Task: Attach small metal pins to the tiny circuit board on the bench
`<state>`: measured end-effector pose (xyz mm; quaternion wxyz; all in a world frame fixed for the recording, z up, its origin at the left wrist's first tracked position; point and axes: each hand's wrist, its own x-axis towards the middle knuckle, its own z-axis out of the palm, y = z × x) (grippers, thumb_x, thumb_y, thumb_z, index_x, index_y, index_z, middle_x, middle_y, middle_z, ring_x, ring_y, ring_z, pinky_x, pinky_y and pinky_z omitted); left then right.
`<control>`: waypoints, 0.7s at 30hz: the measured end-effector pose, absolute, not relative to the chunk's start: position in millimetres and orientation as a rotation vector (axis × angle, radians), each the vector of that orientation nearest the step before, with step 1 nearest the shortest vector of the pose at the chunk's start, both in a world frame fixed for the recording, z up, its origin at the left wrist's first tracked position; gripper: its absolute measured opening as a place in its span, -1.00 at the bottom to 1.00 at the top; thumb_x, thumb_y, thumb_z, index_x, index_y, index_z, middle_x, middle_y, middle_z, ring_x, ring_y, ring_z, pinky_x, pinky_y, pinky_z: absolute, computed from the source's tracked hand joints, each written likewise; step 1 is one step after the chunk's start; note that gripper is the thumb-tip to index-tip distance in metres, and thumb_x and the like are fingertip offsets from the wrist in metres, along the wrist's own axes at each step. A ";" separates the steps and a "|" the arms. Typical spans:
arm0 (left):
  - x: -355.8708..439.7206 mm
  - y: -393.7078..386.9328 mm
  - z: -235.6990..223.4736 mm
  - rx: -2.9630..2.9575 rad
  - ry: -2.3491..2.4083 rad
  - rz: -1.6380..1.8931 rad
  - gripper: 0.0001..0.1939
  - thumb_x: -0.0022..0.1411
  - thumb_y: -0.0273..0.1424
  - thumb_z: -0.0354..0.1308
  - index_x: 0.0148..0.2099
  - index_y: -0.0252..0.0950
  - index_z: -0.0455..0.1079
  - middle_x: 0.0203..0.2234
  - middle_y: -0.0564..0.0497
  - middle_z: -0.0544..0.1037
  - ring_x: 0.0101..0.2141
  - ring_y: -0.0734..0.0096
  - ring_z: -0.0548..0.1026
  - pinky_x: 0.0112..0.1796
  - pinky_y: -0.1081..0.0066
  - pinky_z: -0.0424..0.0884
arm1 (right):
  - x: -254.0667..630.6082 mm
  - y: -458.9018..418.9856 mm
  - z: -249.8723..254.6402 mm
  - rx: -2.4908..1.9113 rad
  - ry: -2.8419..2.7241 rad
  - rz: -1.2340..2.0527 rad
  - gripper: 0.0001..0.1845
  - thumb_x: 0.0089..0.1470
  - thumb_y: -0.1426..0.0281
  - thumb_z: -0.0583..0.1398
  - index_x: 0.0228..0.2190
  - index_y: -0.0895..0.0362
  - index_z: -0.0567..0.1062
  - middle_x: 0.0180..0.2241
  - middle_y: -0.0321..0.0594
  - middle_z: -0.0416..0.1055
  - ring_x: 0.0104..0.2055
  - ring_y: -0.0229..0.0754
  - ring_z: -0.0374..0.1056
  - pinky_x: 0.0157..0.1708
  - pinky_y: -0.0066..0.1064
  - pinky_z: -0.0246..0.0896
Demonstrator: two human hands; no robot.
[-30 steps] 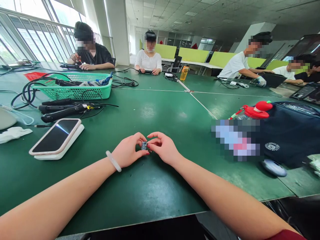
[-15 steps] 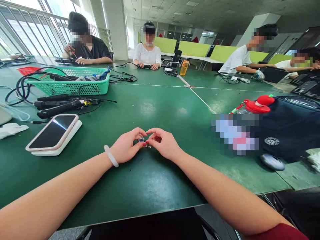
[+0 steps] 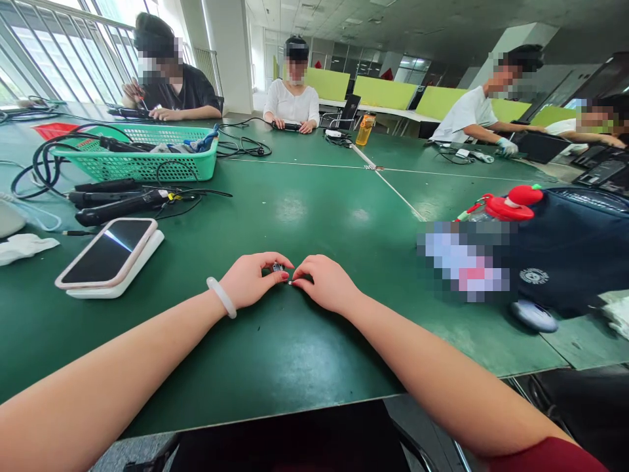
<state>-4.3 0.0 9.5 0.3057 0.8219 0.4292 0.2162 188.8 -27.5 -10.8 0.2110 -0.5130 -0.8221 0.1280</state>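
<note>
Between the thumb and fingers of my left hand is a small blue-grey part, perhaps a little circuit board; my fingers cover much of it. Close by on the right, my right hand has its thumb and forefinger pinched together. At those fingertips shows a tiny pale piece, too small to name. Both hands rest low over the green table, with their fingertips a short gap apart.
To the left lie a phone on a white box, black handheld devices with cables and a green basket. On the right are a dark bag, a red-lidded bottle and a computer mouse. Several people work around the table.
My right hand's fingers have drawn slightly away from the blue-grey part and closed to a pinch. My left hand keeps its hold, with the part turned. The view has shifted slightly.
</note>
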 end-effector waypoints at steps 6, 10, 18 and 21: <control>-5.1 3.9 3.9 2.088 1.111 0.552 -0.69 0.22 -0.25 0.03 -0.02 -0.18 0.37 -0.28 0.04 0.60 -0.22 0.32 0.53 -0.09 0.26 0.40 | 186.9 -25.8 -13.2 -1.429 -2.338 0.268 -0.87 0.13 0.46 0.16 -0.41 0.14 0.52 -0.34 -0.18 0.44 -0.23 -0.17 0.31 -0.19 -0.33 0.18; -4.6 3.2 3.8 2.118 1.123 0.524 -0.70 0.21 -0.30 0.02 -0.02 -0.19 0.36 -0.26 0.04 0.59 -0.21 0.31 0.54 -0.10 0.27 0.40 | 191.3 -23.5 -12.4 -1.475 -2.273 0.298 -0.85 0.14 0.50 0.14 -0.43 0.15 0.50 -0.35 -0.19 0.43 -0.25 -0.19 0.31 -0.20 -0.35 0.18; -5.1 4.6 4.5 2.218 1.165 0.472 -0.70 0.19 -0.28 0.05 -0.04 -0.18 0.40 -0.23 0.05 0.57 -0.23 0.29 0.51 -0.12 0.27 0.39 | 190.5 -26.5 -8.1 -1.382 -2.373 0.359 -0.94 0.08 0.45 0.22 -0.44 0.13 0.49 -0.35 -0.22 0.42 -0.23 -0.18 0.28 -0.18 -0.33 0.17; -6.8 0.2 6.7 2.233 1.155 0.455 -0.68 0.22 -0.29 0.01 -0.02 -0.21 0.40 -0.20 0.05 0.55 -0.21 0.27 0.50 -0.09 0.26 0.37 | 188.9 -28.6 -8.8 -1.371 -2.390 0.324 -0.90 0.10 0.47 0.20 -0.46 0.15 0.48 -0.38 -0.21 0.40 -0.26 -0.17 0.27 -0.21 -0.32 0.16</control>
